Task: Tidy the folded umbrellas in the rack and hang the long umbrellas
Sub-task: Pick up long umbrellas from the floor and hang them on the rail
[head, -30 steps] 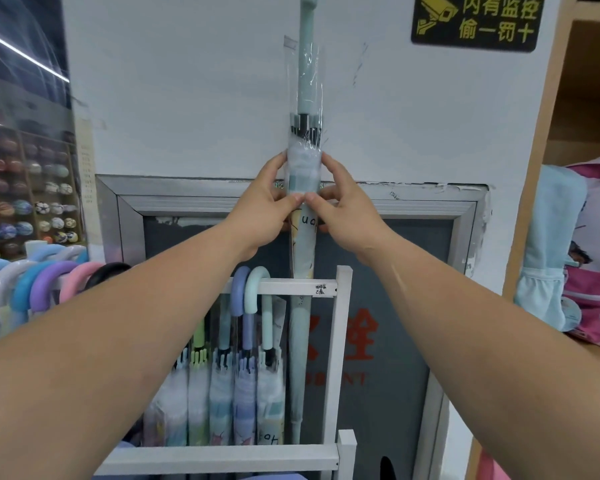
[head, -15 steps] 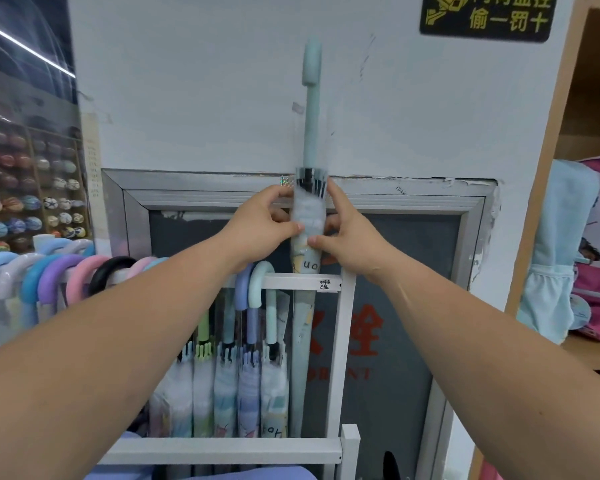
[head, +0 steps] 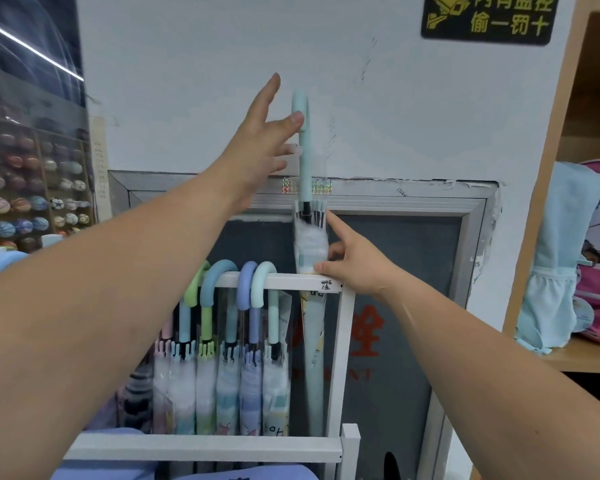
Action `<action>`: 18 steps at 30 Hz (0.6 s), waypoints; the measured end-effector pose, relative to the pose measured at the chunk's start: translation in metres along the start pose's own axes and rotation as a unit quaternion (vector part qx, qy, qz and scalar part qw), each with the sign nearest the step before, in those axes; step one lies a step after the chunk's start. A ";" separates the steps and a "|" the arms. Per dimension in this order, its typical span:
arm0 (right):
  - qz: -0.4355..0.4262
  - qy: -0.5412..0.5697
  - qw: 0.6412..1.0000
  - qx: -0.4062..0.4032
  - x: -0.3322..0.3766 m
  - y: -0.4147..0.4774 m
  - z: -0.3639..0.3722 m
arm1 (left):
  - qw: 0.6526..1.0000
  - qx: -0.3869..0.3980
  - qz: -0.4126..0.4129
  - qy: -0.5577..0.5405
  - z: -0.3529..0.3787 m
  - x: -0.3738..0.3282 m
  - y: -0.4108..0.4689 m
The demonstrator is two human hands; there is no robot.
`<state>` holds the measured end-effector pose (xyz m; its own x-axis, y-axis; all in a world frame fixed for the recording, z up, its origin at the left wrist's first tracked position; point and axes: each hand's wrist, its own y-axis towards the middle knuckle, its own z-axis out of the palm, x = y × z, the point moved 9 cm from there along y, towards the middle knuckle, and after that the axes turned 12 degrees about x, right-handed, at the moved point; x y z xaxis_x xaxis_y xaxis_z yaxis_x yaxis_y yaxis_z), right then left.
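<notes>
A long mint umbrella [head: 309, 244] in a clear plastic sleeve stands upright at the right end of the white rack [head: 291, 281], its straight-looking handle [head: 300, 140] pointing up against the wall. My left hand [head: 257, 143] is raised beside the handle with fingers spread, the thumb touching it. My right hand [head: 357, 265] pinches the wrapped canopy just above the top rail, index finger stretched upward. Several long umbrellas [head: 229, 341] with curved pastel handles hang from the same rail to the left.
A grey-framed dark panel [head: 413, 271] is behind the rack. Shelves of small balls [head: 32, 202] fill the left. A wooden shelf [head: 575, 358] at the right holds a blue bag [head: 561, 265] and a pink one. A black warning sign [head: 485, 19] hangs high on the wall.
The mint umbrella has come down lower into the rack. My left hand let go of the canopy and rose to the handle. My right hand stayed on the canopy.
</notes>
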<state>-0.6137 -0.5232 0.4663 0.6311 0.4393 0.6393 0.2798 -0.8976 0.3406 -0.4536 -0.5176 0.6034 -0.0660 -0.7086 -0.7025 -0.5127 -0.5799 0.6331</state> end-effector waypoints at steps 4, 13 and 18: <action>0.004 -0.022 1.000 0.004 0.000 0.000 0.000 | 0.998 0.051 -0.043 0.005 0.002 0.005 0.007; 0.010 -0.016 1.000 0.012 0.000 0.000 0.002 | 0.995 0.086 -0.039 -0.030 0.007 0.011 0.017; 0.012 -0.015 1.000 0.014 -0.002 0.000 0.002 | 0.995 0.091 -0.024 -0.038 0.010 0.012 0.020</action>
<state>-0.6129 -0.5244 0.4638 0.6592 0.4169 0.6258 0.2847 -0.9087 0.3054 -0.4737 -0.5338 0.6046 -0.0984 -0.6450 -0.7578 -0.6633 -0.5252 0.5331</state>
